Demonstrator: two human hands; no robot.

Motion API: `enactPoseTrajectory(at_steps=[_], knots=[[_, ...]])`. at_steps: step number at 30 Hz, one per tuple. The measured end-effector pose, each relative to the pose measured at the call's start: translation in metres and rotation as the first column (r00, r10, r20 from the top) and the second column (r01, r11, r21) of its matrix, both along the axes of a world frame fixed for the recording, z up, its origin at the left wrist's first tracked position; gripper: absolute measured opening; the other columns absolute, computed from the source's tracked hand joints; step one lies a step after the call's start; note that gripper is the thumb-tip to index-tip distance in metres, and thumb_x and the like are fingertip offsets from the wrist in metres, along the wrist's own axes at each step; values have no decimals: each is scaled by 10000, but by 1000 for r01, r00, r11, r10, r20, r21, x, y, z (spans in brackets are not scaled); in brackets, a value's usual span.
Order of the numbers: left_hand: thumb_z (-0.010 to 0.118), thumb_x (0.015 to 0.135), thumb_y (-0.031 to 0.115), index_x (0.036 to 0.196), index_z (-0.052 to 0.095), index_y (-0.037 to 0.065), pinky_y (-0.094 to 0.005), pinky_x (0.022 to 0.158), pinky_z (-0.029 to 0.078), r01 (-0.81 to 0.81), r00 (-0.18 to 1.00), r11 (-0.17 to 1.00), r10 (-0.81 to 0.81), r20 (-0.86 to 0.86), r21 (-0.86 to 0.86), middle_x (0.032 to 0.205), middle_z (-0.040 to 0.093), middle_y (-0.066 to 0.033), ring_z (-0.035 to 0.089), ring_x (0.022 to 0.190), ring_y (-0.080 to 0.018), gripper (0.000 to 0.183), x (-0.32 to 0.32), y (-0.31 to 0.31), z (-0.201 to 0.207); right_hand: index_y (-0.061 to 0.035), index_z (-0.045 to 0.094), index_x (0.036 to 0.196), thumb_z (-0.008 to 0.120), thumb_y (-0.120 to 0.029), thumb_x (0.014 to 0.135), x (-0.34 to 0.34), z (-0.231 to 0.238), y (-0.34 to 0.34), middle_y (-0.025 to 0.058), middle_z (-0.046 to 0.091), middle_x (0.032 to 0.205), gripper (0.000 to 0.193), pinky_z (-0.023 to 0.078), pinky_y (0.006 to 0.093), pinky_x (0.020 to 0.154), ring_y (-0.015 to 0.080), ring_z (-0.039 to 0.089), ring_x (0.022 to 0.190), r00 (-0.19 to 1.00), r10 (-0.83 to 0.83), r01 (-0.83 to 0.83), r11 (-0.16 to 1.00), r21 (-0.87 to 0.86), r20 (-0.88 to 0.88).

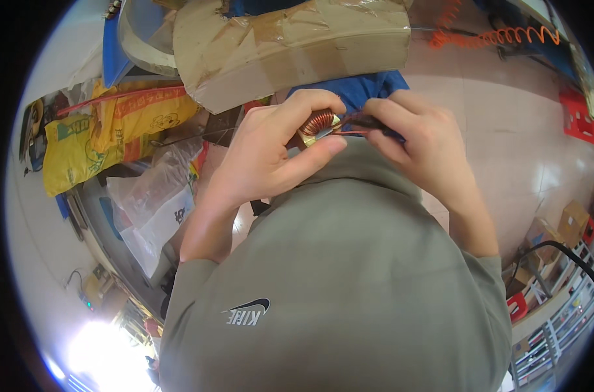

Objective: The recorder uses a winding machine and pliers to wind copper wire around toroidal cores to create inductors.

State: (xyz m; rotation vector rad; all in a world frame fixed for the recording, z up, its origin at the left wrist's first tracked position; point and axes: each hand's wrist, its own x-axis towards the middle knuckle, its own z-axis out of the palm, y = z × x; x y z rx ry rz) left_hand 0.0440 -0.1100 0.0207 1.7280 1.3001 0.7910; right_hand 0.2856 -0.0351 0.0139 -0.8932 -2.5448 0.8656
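Note:
Between the thumb and fingers of my left hand [271, 147] is a copper-wire coil [320, 123], wound closely on a ring core with yellowish parts at its edge. Reddish-brown wire ends [354, 132] run from the coil toward my right hand [427, 134]. That hand is closed, its fingertips pinching beside the wires. A slim dark piece [367, 122] shows at those fingertips; its kind cannot be made out. Both hands are held close together in front of my body, above blue cloth [349, 91].
A taped cardboard piece [297, 55] lies just beyond my hands. To the left are yellow plastic bags [133, 117] and a clear bag [150, 209]. An orange coiled hose [506, 36] hangs at the far right, near a red stool [579, 117]. Cardboard boxes [571, 222] stand at right.

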Motion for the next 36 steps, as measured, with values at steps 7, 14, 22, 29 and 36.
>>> enactPoseTrajectory(at_steps=[7,14,22,29,36], knots=[[857,815,120,1385,563,25,-306,836,560,-206,954,971,227,-198,121,1026,745,-138,732,894,-213,648,6,-1,-4,29,652,1116,735,-144,922,-11,-17,8,89,655,963,273,502,296,778,172,619,852,838,-393,104,795,-597,-377],[775,908,112,1258,579,-5,-312,803,564,-310,945,950,311,-98,28,1012,734,-129,713,878,-174,418,8,0,5,25,645,1081,721,-108,910,-25,-24,6,82,653,985,229,495,289,807,162,618,897,698,-411,41,841,-540,-587],[737,941,181,1285,554,-5,-346,758,544,-304,952,953,304,-36,16,1025,708,-132,698,852,-244,432,1,9,-8,-6,698,1089,784,-179,841,-24,-4,19,143,679,939,314,523,370,754,304,646,814,935,-184,149,980,-134,-303],[786,871,202,1256,590,26,-383,655,511,-174,922,914,282,-266,367,908,685,-96,673,759,-273,466,-5,15,-6,-42,712,1061,815,-211,805,-23,-5,27,120,681,938,324,513,394,729,316,646,818,967,-102,117,992,52,-231],[782,889,200,1239,595,12,-379,649,520,-188,938,929,266,-223,318,874,701,-103,684,720,-281,439,-5,9,-10,-82,709,1021,831,-267,790,-25,-10,28,60,628,844,321,459,384,638,268,596,724,986,-19,62,965,257,-164]])
